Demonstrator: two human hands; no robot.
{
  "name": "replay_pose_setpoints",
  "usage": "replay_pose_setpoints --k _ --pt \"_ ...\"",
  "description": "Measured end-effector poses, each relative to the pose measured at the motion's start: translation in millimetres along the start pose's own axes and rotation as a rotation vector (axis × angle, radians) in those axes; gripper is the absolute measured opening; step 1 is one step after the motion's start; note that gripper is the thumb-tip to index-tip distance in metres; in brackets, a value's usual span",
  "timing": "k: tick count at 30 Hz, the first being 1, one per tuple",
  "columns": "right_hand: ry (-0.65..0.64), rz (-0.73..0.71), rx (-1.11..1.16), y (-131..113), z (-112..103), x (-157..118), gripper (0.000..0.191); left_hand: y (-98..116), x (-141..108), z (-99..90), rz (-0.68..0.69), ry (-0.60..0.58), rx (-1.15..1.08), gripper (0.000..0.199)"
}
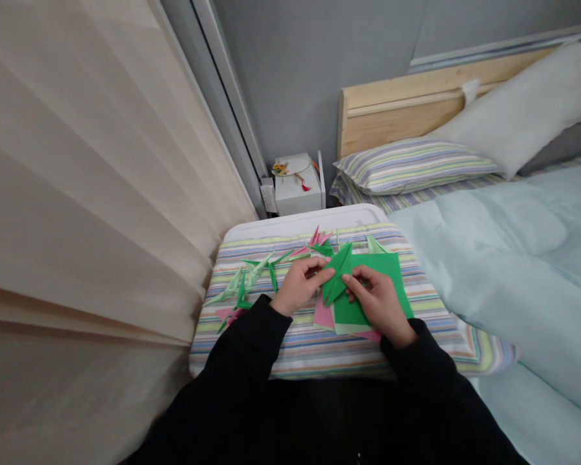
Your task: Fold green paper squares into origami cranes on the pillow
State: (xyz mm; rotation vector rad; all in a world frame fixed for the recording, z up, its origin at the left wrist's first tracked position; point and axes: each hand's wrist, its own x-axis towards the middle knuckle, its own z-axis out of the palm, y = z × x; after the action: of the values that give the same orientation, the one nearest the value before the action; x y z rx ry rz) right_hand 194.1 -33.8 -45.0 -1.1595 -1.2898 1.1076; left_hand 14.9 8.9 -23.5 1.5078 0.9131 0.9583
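A folded green paper (337,274), diamond-shaped with a crease down its middle, is held between both hands above a striped cloth. My left hand (304,281) pinches its left edge with thumb and fingers. On its right edge, the thumb and fingers of my right hand (374,298) are closed. Beneath lie square sheets, with a green sheet (387,274) on top and pink and pale green ones showing at the lower edge. Several folded paper pieces in green, pale green and pink (257,274) lie left of and beyond my left hand.
The striped cloth (319,361) covers a white-edged table (271,227). A white cabinet (297,201) with small items stands behind it. A beige curtain (101,194) hangs at left; a bed with a pale blue quilt (503,239) is at right.
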Motion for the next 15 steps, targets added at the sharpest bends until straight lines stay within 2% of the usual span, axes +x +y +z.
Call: replay_pose_setpoints --k 2,6,10,12,15 --pt "0.007 -0.009 0.018 0.3 -0.3 -0.7 0.040 1.8 -0.9 -0.3 -0.002 -0.012 -0.003 0.044" --pt "0.011 -0.035 0.040 1.7 -1.5 -1.7 0.039 1.7 -4.8 0.4 -0.092 -0.137 0.003 0.046" --pt "0.115 -0.056 0.076 1.0 -2.5 -2.1 0.039 -1.4 -6.2 2.1 -0.170 -0.165 -0.080 0.045" --pt "0.153 -0.052 0.118 0.2 -3.1 -3.0 0.035 -2.4 -4.9 2.0 -0.187 -0.132 -0.117 0.046" --pt "0.184 -0.024 0.119 -0.6 -4.7 -4.5 0.030 -3.4 -1.2 -0.3 -0.140 0.069 -0.189 0.043"
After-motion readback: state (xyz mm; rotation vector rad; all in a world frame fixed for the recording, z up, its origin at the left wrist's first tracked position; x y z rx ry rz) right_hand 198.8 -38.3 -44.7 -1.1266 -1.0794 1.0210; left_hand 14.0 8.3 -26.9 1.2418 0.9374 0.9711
